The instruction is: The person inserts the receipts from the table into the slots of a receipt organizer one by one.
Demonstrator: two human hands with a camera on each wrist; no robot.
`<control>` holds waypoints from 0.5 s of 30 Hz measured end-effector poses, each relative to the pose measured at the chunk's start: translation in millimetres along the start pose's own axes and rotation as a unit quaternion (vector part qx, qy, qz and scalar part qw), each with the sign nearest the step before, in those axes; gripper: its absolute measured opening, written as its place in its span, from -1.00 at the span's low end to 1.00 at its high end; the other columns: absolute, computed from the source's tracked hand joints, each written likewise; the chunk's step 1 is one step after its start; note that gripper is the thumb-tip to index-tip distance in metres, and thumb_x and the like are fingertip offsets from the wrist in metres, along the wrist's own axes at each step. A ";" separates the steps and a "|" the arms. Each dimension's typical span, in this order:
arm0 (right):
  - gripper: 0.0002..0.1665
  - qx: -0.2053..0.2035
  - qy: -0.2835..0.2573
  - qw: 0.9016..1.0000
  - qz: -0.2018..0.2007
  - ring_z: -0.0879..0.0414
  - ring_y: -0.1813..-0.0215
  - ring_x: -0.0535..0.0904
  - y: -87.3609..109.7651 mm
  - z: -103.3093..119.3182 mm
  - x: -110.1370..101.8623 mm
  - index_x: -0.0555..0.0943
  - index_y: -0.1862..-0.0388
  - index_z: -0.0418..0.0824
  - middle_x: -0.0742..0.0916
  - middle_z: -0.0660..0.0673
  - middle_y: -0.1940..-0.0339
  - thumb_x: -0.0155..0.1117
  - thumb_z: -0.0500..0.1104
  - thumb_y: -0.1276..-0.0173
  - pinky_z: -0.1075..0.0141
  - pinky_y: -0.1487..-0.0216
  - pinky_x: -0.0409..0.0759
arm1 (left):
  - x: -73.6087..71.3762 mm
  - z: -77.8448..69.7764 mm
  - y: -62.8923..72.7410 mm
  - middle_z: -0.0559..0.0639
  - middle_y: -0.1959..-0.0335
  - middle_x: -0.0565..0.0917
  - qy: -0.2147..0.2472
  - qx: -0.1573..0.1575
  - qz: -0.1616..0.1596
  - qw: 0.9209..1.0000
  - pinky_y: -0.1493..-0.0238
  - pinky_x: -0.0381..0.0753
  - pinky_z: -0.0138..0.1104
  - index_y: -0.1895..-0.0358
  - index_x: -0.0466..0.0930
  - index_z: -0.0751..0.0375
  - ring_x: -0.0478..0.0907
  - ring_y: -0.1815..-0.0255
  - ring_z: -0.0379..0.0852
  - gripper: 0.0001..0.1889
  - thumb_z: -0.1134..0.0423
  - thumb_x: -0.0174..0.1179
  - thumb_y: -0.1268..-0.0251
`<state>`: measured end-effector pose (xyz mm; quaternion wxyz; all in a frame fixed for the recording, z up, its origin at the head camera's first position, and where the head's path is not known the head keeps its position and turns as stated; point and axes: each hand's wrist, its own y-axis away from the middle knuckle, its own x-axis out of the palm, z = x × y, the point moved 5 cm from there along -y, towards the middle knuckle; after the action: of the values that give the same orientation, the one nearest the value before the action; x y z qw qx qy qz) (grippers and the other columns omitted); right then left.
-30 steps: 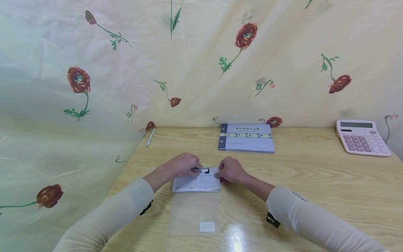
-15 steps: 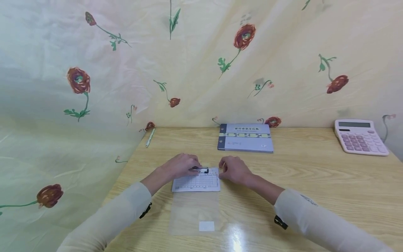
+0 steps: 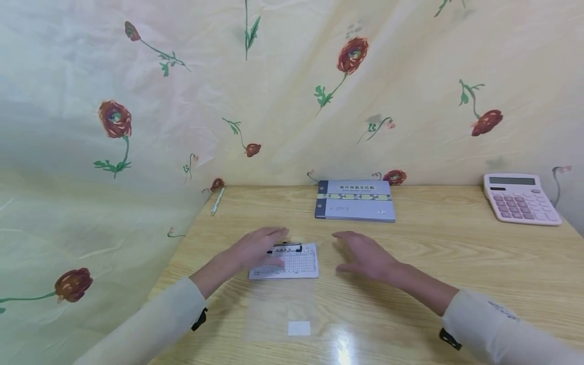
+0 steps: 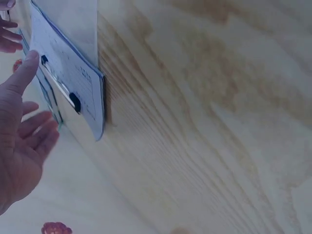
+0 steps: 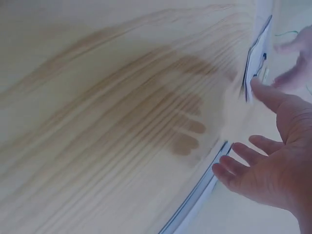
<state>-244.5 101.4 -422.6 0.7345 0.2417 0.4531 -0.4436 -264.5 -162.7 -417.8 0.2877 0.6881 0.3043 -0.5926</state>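
Observation:
A small clipboard with a black-ended metal clip (image 3: 287, 248) holds a stack of printed forms (image 3: 298, 262) on the table. My left hand (image 3: 261, 249) hovers over the left part of the forms, fingers extended and thumb apart; in the left wrist view the clip (image 4: 61, 87) shows bare, with no fingers on it. To the right of the clipboard my right hand (image 3: 365, 255) is held above the wood, fingers spread and nothing in them. A clear plastic sheet (image 3: 278, 309) with a white label (image 3: 299, 328) lies below the forms.
A blue-grey ledger book (image 3: 354, 200) lies at the back of the wooden table (image 3: 438, 243). A pink calculator (image 3: 522, 198) sits at the back right, a pen (image 3: 218, 201) at the back left. A floral cloth (image 3: 274, 101) hangs behind.
My right hand has left the forms' right edge and moved right, its fingers spreading. The left hand has let go of the clip and opened, shifting slightly left.

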 end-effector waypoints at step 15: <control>0.34 -0.102 -0.001 0.995 -0.007 -0.43 -0.59 0.26 39.3 -11.6 0.9 0.27 -0.65 -0.37 0.35 -0.40 -0.63 0.66 0.31 -0.12 -0.33 -0.50 0.28 | 28.0 -10.4 49.7 0.34 -0.73 -0.12 0.057 -0.028 0.004 0.998 -0.64 -0.01 0.10 -0.74 -0.24 0.31 -0.11 -0.73 0.28 0.56 -0.58 0.44 0.12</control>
<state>-215.3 129.0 -430.7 0.7525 0.1621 0.4968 -0.4009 -217.0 -184.9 -442.4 0.2910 0.7136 0.3338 -0.5429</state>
